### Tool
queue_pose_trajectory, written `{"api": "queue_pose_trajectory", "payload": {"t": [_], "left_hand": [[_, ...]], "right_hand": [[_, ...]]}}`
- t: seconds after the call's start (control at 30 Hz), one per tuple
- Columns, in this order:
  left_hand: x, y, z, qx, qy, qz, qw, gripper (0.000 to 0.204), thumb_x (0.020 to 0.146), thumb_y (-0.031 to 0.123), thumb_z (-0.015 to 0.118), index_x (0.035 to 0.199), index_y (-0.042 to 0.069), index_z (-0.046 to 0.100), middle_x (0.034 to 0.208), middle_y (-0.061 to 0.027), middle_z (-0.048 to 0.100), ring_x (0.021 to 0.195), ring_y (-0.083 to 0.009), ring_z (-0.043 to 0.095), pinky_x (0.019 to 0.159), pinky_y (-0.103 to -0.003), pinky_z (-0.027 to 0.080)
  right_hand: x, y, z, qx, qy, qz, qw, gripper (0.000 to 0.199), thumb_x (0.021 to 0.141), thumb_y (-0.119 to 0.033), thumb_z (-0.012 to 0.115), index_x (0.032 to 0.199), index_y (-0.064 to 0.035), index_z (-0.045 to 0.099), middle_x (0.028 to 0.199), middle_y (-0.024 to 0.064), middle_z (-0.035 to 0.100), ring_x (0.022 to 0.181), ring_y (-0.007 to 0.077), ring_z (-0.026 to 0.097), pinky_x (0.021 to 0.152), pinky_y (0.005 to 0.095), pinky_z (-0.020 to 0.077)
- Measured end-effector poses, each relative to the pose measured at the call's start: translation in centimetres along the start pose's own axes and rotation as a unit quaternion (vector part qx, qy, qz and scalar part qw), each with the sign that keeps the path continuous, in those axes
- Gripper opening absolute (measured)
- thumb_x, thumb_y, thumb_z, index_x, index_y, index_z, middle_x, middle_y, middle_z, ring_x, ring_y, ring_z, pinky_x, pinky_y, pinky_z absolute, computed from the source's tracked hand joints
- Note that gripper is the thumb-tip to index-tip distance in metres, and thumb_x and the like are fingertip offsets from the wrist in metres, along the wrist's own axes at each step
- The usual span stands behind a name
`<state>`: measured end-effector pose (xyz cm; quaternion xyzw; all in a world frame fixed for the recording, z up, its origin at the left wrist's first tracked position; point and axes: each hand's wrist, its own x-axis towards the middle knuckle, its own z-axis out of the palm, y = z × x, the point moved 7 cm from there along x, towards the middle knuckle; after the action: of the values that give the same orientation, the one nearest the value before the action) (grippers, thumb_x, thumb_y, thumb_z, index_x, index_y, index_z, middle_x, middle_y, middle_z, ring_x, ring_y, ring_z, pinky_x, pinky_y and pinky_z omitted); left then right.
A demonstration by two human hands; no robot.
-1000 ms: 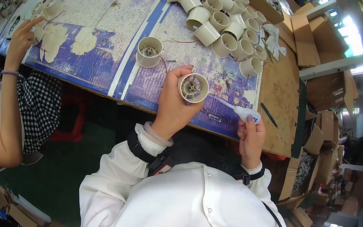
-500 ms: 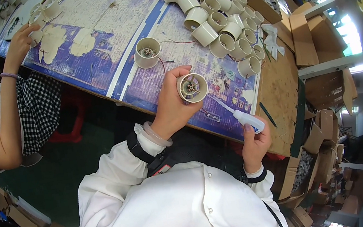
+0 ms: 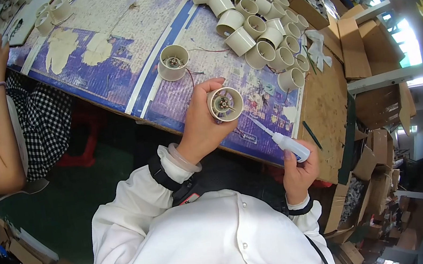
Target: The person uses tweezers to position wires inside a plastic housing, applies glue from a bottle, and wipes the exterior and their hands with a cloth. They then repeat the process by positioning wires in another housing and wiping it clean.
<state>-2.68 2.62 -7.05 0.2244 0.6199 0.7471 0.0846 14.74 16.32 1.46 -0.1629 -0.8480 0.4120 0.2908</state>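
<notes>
We are holding a cream cup-shaped housing over the worktable's near edge while a glue bottle is waiting alongside.

We are looking over the worktable (image 3: 115, 21), whose far end is running out of frame, and a seated neighbour (image 3: 2, 140) at the left is only partly showing. The pile of cream housings (image 3: 255, 23) is crowding together, so we cannot count them. Our left hand (image 3: 201, 128) is wrapping around the cream housing (image 3: 225, 104), its open mouth facing us with small metal parts inside, too fine to make out. Our right hand (image 3: 298, 171) is gripping the small white squeeze bottle (image 3: 288, 144), its thin nozzle pointing toward the housing, not touching it. Another housing (image 3: 173, 62) is lying alone on the table.
</notes>
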Motion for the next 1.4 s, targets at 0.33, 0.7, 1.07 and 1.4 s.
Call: {"api": "queue_pose_trajectory", "payload": {"t": [0.33, 0.7, 1.07, 1.4], "left_hand": [[0.0, 0.1, -0.1, -0.009, 0.017, 0.007, 1.000, 0.058, 0.064, 0.002, 0.076, 0.111, 0.003, 0.042, 0.122, -0.0159, 0.051, 0.109, -0.0271, 0.054, 0.093, -0.034, 0.043], [0.0, 0.2, 0.0, 0.003, -0.002, 0.006, 1.000, 0.057, 0.068, -0.003, 0.073, 0.114, 0.005, 0.040, 0.129, -0.0141, 0.047, 0.113, -0.0178, 0.051, 0.094, -0.030, 0.042], [0.0, 0.2, 0.0, 0.012, 0.000, 0.010, 1.000, 0.056, 0.068, -0.002, 0.072, 0.113, 0.005, 0.040, 0.129, -0.0151, 0.047, 0.113, -0.0182, 0.051, 0.095, -0.031, 0.042], [-0.1, 0.5, -0.1, 0.020, 0.003, 0.020, 1.000, 0.055, 0.068, -0.002, 0.072, 0.113, 0.005, 0.041, 0.128, -0.0151, 0.048, 0.112, -0.0186, 0.052, 0.094, -0.031, 0.043]], "right_hand": [[0.1, -0.2, -0.2, -0.023, -0.008, -0.027, 0.999, 0.017, 0.087, -0.005, 0.064, 0.102, -0.0026, 0.055, 0.090, 0.0021, 0.057, 0.074, 0.0068, 0.051, 0.065, 0.0203, 0.0427], [0.3, -1.0, -0.4, -0.044, -0.020, -0.031, 0.998, 0.017, 0.086, -0.003, 0.063, 0.100, -0.0023, 0.055, 0.089, 0.0031, 0.057, 0.074, 0.0068, 0.051, 0.065, 0.0205, 0.0425], [0.6, -1.7, -0.3, -0.060, -0.030, -0.055, 0.996, 0.017, 0.085, -0.001, 0.063, 0.099, -0.0017, 0.054, 0.086, 0.0030, 0.055, 0.072, 0.0074, 0.050, 0.065, 0.0204, 0.0402], [0.7, -2.2, -0.3, -0.070, -0.037, -0.058, 0.995, 0.017, 0.084, -0.001, 0.063, 0.099, -0.0010, 0.054, 0.086, 0.0043, 0.055, 0.074, 0.0089, 0.051, 0.067, 0.0217, 0.0410]]}}
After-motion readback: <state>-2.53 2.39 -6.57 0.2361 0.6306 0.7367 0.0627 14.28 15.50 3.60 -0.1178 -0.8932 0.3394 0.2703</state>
